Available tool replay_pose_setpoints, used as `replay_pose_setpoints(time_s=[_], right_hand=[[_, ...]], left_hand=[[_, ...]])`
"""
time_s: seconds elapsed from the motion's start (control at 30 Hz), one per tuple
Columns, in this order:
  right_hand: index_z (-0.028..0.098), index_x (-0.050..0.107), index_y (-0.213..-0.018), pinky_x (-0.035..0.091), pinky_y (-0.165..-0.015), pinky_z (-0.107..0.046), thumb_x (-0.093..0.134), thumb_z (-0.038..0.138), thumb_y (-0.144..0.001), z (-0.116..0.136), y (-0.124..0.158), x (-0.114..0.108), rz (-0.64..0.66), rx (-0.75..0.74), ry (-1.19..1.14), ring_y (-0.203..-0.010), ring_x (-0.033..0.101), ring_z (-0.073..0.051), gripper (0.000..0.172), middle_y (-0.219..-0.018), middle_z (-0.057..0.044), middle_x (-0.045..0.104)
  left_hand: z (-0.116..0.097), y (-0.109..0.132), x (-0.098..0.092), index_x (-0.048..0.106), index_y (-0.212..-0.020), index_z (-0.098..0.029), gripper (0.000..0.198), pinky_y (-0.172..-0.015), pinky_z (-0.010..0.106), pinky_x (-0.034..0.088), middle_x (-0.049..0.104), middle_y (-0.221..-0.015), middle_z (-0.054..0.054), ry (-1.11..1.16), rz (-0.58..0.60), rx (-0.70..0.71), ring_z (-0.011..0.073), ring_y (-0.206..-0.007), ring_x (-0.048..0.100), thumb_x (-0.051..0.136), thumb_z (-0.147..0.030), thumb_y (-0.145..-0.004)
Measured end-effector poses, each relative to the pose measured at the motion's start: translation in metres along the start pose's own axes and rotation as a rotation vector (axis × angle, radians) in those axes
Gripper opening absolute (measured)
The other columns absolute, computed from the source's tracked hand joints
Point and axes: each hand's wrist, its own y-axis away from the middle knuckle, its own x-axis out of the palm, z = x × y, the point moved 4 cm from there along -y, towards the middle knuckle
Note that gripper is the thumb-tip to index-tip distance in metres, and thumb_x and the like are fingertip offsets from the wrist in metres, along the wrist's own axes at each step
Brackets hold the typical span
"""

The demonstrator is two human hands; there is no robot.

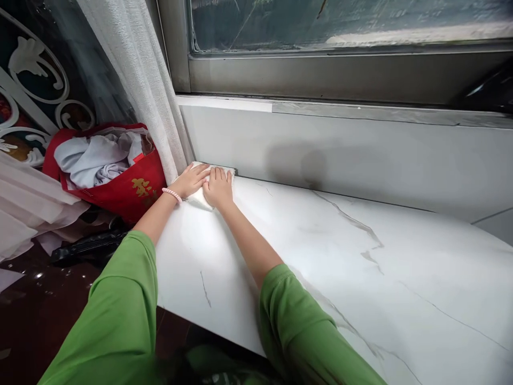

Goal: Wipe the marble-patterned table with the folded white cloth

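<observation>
Both my hands lie side by side on a white cloth (197,199) at the far left corner of a white marble window ledge (320,251). My left hand (191,181) rests flat on the cloth with fingers stretched toward the wall; a pink bead bracelet sits on its wrist. My right hand (218,187) presses down beside it, fingers extended and together. Most of the cloth is hidden under the hands. Green sleeves cover both my upper arms.
A white curtain (140,75) hangs just left of the hands. A red bag (132,187) stuffed with grey and white cloth stands on the dark floor beside the ledge. The metal window frame (340,75) and a grey wall panel rise behind the ledge.
</observation>
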Motion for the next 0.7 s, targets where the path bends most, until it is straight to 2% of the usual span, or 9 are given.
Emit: replay_pose_setpoints(time_s=[0.1,0.2,0.33,0.47,0.6,0.7], right_hand=[[-0.004,0.038,-0.145,0.012,-0.12,-0.054,0.035,0.024,-0.093,0.005,0.015,-0.004,0.021,-0.012,0.003,-0.143,0.031,-0.033,0.059,-0.151,-0.024,0.041],[-0.002,0.039,-0.144,0.013,-0.119,-0.055,0.037,0.024,-0.092,0.015,0.037,-0.009,0.027,-0.042,-0.004,-0.143,0.032,-0.033,0.058,-0.151,-0.024,0.04],[0.001,0.04,-0.145,0.014,-0.119,-0.055,0.038,0.025,-0.093,0.039,0.076,-0.016,0.055,-0.101,-0.01,-0.143,0.032,-0.033,0.057,-0.151,-0.023,0.041],[0.001,0.04,-0.145,0.013,-0.12,-0.055,0.037,0.025,-0.094,0.068,0.12,-0.025,0.095,-0.167,-0.025,-0.144,0.031,-0.033,0.057,-0.152,-0.023,0.04],[0.0,0.038,-0.146,0.014,-0.121,-0.054,0.038,0.028,-0.095,0.084,0.167,-0.038,0.132,-0.264,-0.048,-0.144,0.03,-0.033,0.058,-0.152,-0.023,0.039],[-0.001,0.039,-0.146,0.014,-0.121,-0.054,0.039,0.029,-0.095,0.082,0.201,-0.05,0.151,-0.357,-0.072,-0.144,0.03,-0.034,0.059,-0.153,-0.023,0.039]], left_hand=[[-0.011,0.017,-0.001,0.045,-0.143,-0.015,0.047,-0.12,0.052,0.013,0.036,-0.156,0.015,-0.019,-0.008,0.037,0.0245,-0.145,0.031,0.031,-0.026,-0.099],[-0.026,0.043,-0.004,0.043,-0.144,-0.013,0.049,-0.12,0.053,0.015,0.037,-0.156,0.016,-0.029,-0.018,0.048,0.0254,-0.146,0.03,0.029,-0.025,-0.099],[-0.048,0.092,-0.011,0.04,-0.145,-0.007,0.052,-0.12,0.053,0.014,0.036,-0.155,0.019,-0.034,-0.015,0.036,0.0281,-0.147,0.027,0.027,-0.026,-0.098],[-0.073,0.148,-0.018,0.04,-0.145,-0.007,0.053,-0.12,0.056,0.015,0.036,-0.155,0.02,-0.046,-0.044,-0.002,0.0296,-0.147,0.026,0.026,-0.026,-0.098],[-0.11,0.199,-0.021,0.043,-0.143,-0.007,0.051,-0.12,0.058,0.015,0.038,-0.154,0.021,-0.081,-0.097,-0.069,0.0308,-0.147,0.028,0.025,-0.026,-0.099],[-0.148,0.225,-0.019,0.044,-0.142,-0.007,0.05,-0.12,0.058,0.015,0.039,-0.153,0.021,-0.113,-0.118,-0.121,0.0312,-0.146,0.03,0.025,-0.025,-0.099]])
